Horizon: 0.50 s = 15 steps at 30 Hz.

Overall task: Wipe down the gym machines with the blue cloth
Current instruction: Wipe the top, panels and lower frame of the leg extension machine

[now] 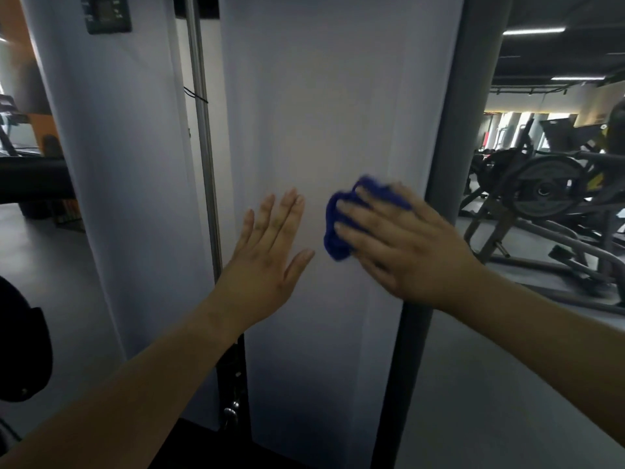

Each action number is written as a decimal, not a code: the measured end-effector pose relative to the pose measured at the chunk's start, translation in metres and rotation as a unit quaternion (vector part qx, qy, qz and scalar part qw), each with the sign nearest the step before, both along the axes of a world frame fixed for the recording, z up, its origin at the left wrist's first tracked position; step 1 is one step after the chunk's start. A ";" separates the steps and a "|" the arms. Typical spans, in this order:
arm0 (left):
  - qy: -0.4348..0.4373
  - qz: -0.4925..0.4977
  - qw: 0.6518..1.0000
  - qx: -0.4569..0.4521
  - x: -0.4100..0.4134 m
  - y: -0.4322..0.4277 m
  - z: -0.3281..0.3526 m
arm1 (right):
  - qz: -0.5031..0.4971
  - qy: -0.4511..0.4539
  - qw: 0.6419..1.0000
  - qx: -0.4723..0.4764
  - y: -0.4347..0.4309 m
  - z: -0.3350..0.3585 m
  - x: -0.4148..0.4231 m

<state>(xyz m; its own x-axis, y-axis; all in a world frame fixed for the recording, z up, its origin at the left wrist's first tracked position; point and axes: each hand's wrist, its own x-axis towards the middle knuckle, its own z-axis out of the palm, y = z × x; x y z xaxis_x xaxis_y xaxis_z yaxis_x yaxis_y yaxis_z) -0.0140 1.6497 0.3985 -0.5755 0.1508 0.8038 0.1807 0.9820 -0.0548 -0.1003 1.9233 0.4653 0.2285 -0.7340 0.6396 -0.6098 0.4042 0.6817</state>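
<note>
Dim gym hall, grey floor (473, 367), strip lights (533, 31) overhead. Dead ahead, a tall flat white panel (321, 96) of a gym machine, flanked by a thin vertical chrome rod (203, 130) on the left and a thick upright grey post (463, 130) on the right.

Pressed against that panel, low and right of centre, a small bunched blue cloth (333, 231), pinned under the straight, spread fingers of the right hand (406, 245). Just beside, the left hand (267, 252), flat, fingers straight, holding nothing, laid on or just off the panel; cannot tell which. Hands apart, a strip of bare white between.

Handling, by judgement: soft, limp and light, no stiffness at all. Likely to crumple and creep out from under the palm on so smooth a face. Best pinned with the palm spread wide over the wad, or pinched at the bunched middle. Nothing fragile about it.

Count: one blue cloth, two hands, one white panel, one chrome rod, one grey post. Off to the right, black plate-loaded machines (548, 191), at least two, too tangled to count for sure. Top left, one small dark display box (107, 11).
</note>
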 end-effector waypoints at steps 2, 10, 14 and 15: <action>-0.003 0.003 1.000 0.024 0.000 0.006 -0.002 | 0.014 -0.020 0.999 -0.032 0.001 -0.006 -0.001; -0.003 0.020 1.000 0.006 -0.003 0.036 0.001 | 0.043 -0.035 0.997 -0.055 0.019 -0.017 -0.015; -0.016 0.029 0.999 0.030 -0.003 0.050 -0.004 | 0.038 -0.127 0.984 -0.123 0.011 -0.087 -0.006; -0.017 0.029 0.999 0.026 -0.002 0.052 -0.006 | 0.031 -0.128 0.985 -0.108 0.012 -0.104 -0.002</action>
